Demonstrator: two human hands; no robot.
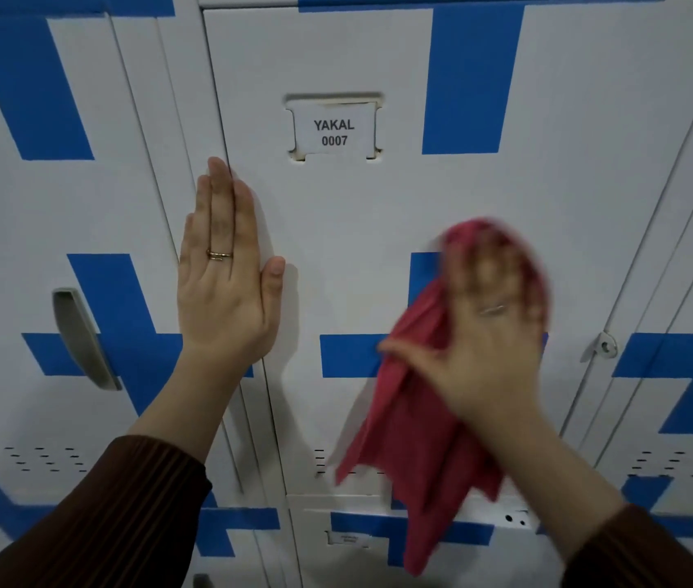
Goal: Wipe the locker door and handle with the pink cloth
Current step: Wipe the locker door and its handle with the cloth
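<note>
White-and-blue locker door [336, 231], label holder [333, 127] reading YAKAL 0007, pink cloth [425, 418] pressed against it

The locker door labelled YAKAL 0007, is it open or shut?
Shut. The locker door lies flush with its neighbours, with no gap at its edges; the left hand presses flat against its left edge.

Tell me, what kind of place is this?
Probably a locker room: white-and-blue metal locker doors stand side by side, one bearing a name label reading "YAKAL 0007", another a grey handle, with vent slots below.
</note>
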